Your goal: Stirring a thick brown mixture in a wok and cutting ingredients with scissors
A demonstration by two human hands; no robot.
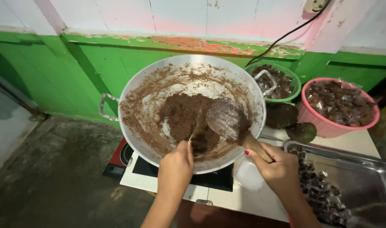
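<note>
A green and pink painted wall backs a white surface point(361, 147) where a big metal wok point(188, 76) of brown paste sits on an induction cooker point(201, 179).

Head view: the wok tilts toward the person, so its paste point(184, 114) is within reach. The right hand point(277, 166), below the wok's right rim, grips a wooden spatula point(231, 122), its blade coated. The left hand point(176, 162), at the near rim, pinches a thin stick point(192, 136) into the paste. Right of the wok stand a green bowl point(292, 90), a pink bowl point(323, 124) and a steel tray point(361, 177) of wrapped pieces.
</note>
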